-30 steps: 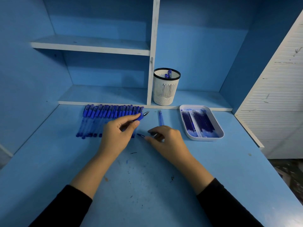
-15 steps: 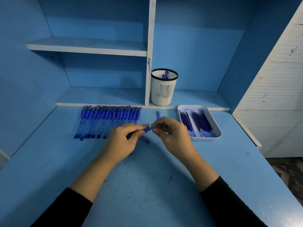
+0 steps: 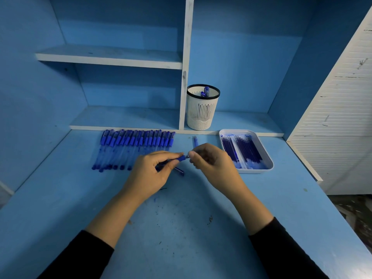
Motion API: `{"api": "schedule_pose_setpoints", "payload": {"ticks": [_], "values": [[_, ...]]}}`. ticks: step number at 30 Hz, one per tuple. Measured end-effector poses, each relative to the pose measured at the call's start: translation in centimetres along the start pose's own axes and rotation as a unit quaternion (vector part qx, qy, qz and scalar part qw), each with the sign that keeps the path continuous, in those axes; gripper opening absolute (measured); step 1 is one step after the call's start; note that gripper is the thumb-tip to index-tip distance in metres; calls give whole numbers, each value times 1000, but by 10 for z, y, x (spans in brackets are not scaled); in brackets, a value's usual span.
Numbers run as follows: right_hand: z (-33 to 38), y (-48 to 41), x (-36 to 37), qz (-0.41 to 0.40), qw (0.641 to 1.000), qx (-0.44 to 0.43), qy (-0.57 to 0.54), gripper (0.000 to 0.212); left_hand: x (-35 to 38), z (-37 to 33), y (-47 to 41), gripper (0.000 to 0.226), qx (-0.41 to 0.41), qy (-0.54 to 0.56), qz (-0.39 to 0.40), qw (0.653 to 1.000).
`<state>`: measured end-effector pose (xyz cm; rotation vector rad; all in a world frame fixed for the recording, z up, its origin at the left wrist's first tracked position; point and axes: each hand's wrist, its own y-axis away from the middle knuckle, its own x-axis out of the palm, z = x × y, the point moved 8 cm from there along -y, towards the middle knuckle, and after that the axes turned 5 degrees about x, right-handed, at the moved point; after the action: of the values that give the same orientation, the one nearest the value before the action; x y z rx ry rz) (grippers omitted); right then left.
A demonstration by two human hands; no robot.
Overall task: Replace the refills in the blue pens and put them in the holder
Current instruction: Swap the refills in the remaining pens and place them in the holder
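My left hand (image 3: 150,174) grips a blue pen (image 3: 180,158) over the desk, its metal tip pointing right. My right hand (image 3: 213,164) pinches that tip between thumb and fingers. A blue cap (image 3: 179,171) lies on the desk just below the pen. Behind my left hand, a row of several blue pens (image 3: 136,147) lies side by side. A white tray (image 3: 268,168) to the right holds several blue refills (image 3: 241,149). The white slotted holder (image 3: 202,109) stands on the low shelf with a few blue pens (image 3: 205,91) inside.
A thin blue refill (image 3: 194,140) lies on the desk behind my right hand. A white vertical divider (image 3: 186,63) rises left of the holder. A white slatted panel (image 3: 340,125) borders the desk on the right. Ink marks (image 3: 161,212) spot the blue desk.
My left hand lifted the pen off the row and brought it toward the middle. My right hand left the desk and closed on the pen's tip.
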<state>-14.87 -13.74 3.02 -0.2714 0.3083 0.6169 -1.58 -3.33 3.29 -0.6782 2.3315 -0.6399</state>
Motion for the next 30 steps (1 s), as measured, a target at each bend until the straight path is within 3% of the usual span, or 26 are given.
{"api": "schedule_pose_setpoints", "payload": {"ticks": [2, 5, 9, 13, 17, 30], "values": [[0, 0, 1, 6, 1000, -5, -10, 3, 0, 0, 0, 26, 1, -4, 0, 1000], [-2, 1, 1, 29, 997, 17, -74, 16, 0, -1, 0, 27, 4, 1, 1, 1000], [-2, 1, 1, 20, 999, 14, -28, 6, 0, 1, 0, 27, 2, -3, 4, 1000], [-3, 1, 2, 39, 993, 35, -106, 17, 1, 0, 0, 25, 6, -5, 5, 1000], [-2, 1, 1, 21, 997, 27, -62, 9, 0, 1, -1, 26, 12, -12, 9, 1000], [-3, 2, -2, 28, 991, 47, -125, 11, 0, 5, 1, 26, -1, -4, 11, 1000]]}}
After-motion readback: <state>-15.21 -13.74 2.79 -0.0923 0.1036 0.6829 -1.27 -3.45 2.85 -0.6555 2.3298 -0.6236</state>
